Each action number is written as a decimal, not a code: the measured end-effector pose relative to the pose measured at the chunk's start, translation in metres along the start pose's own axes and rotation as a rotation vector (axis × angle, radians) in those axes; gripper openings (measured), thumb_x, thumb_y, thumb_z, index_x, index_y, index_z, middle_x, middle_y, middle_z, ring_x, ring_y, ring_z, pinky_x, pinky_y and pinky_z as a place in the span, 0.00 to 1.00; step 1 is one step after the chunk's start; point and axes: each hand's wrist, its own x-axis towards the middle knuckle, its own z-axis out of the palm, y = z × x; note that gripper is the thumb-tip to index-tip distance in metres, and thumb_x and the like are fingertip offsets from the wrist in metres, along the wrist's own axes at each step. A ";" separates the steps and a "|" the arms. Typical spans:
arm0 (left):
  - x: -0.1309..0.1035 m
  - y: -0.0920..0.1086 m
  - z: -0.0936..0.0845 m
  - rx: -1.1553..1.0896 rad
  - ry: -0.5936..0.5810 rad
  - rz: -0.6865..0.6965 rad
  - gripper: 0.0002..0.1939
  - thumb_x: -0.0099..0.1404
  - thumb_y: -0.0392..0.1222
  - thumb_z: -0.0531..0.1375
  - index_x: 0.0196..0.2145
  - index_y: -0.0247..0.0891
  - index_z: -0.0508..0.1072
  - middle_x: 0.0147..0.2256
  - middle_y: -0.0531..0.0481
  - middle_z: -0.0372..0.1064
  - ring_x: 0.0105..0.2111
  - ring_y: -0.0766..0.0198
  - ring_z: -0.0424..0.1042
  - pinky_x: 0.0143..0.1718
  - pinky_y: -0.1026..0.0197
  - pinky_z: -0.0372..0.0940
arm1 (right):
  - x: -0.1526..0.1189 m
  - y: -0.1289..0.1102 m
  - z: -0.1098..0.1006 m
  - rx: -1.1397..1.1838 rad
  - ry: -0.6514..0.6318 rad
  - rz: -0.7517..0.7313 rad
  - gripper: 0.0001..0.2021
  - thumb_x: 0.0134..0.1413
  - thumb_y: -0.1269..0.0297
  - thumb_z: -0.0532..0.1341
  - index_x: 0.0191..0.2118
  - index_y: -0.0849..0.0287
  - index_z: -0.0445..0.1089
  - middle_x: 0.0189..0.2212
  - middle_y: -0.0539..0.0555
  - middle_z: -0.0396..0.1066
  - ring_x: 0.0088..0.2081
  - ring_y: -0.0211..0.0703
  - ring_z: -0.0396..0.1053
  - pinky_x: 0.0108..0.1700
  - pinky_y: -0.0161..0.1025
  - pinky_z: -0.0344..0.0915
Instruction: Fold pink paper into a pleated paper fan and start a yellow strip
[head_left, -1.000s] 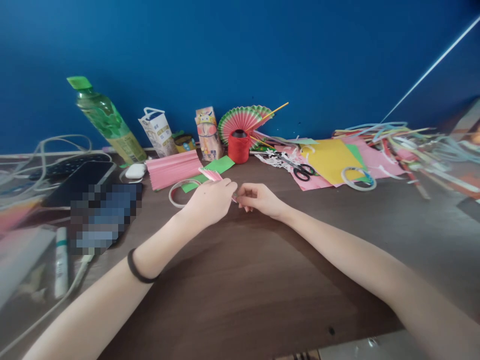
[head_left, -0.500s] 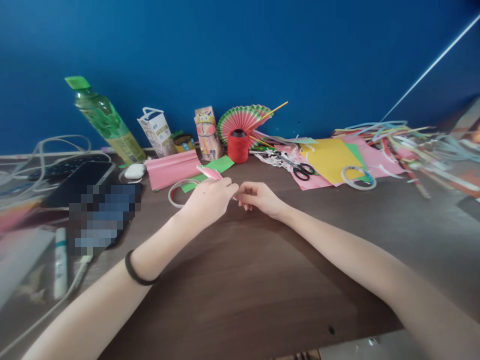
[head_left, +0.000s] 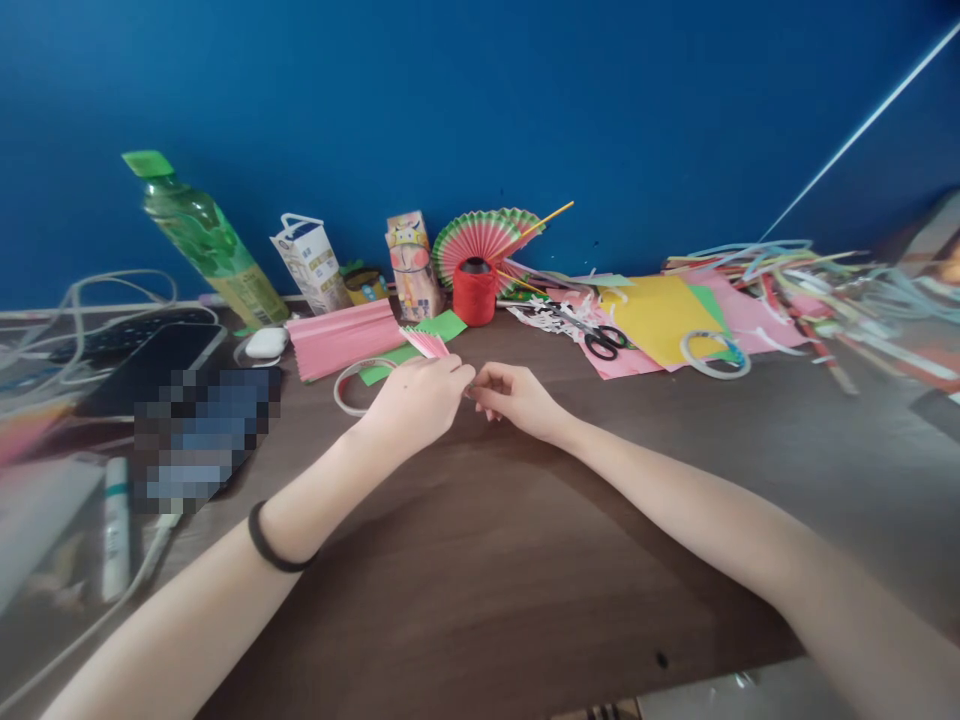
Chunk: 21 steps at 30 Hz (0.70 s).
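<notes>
My left hand (head_left: pixel 426 395) is closed around a folded pink paper (head_left: pixel 424 343), whose pleated end sticks out above the knuckles. Close against its fingertips, my right hand (head_left: pixel 514 395) pinches at the near end of that paper; what lies between its fingers is too small to make out. A roll of tape (head_left: pixel 349 388) and a green paper strip (head_left: pixel 441 327) lie just beyond my left hand. Behind the hands stand a red thread spool (head_left: pixel 474 295) and a pink-green pleated fan (head_left: pixel 472 245).
Pleated pink paper (head_left: pixel 345 338), a green bottle (head_left: pixel 206 240), cartons and a phone (head_left: pixel 214 430) are on the left. Black scissors (head_left: pixel 604 343), yellow paper (head_left: pixel 660 315), another tape roll (head_left: pixel 715 372) and many thin strips lie to the right.
The pleated end of the pink paper has tilted more upright and fanned slightly to the right. Both hands stay together in nearly the same place.
</notes>
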 end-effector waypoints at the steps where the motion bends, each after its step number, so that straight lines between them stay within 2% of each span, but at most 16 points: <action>1: 0.000 0.000 0.000 -0.004 0.004 0.000 0.10 0.61 0.31 0.49 0.30 0.35 0.69 0.30 0.46 0.69 0.30 0.59 0.70 0.30 0.59 0.59 | 0.000 0.000 0.000 -0.007 -0.001 -0.007 0.14 0.45 0.54 0.63 0.25 0.60 0.62 0.19 0.46 0.65 0.19 0.30 0.61 0.22 0.30 0.58; 7: 0.000 0.000 0.000 -0.041 0.026 -0.004 0.09 0.58 0.31 0.50 0.28 0.37 0.69 0.29 0.48 0.69 0.30 0.59 0.69 0.30 0.59 0.59 | -0.001 0.001 0.001 -0.044 -0.010 -0.056 0.15 0.46 0.54 0.62 0.25 0.60 0.61 0.19 0.46 0.64 0.19 0.30 0.60 0.23 0.31 0.59; 12: 0.001 -0.002 0.002 -0.090 0.055 -0.029 0.09 0.58 0.32 0.50 0.27 0.38 0.68 0.28 0.50 0.68 0.28 0.62 0.67 0.29 0.60 0.57 | 0.000 -0.001 0.002 -0.039 -0.005 -0.041 0.14 0.46 0.55 0.62 0.25 0.60 0.61 0.19 0.46 0.64 0.19 0.30 0.60 0.22 0.31 0.59; 21: 0.002 -0.010 -0.002 -0.264 -0.011 -0.115 0.07 0.57 0.36 0.51 0.27 0.40 0.69 0.28 0.52 0.69 0.27 0.65 0.65 0.26 0.63 0.53 | 0.002 0.001 0.001 -0.018 0.004 -0.005 0.13 0.45 0.56 0.63 0.26 0.60 0.63 0.19 0.47 0.65 0.19 0.31 0.61 0.23 0.31 0.59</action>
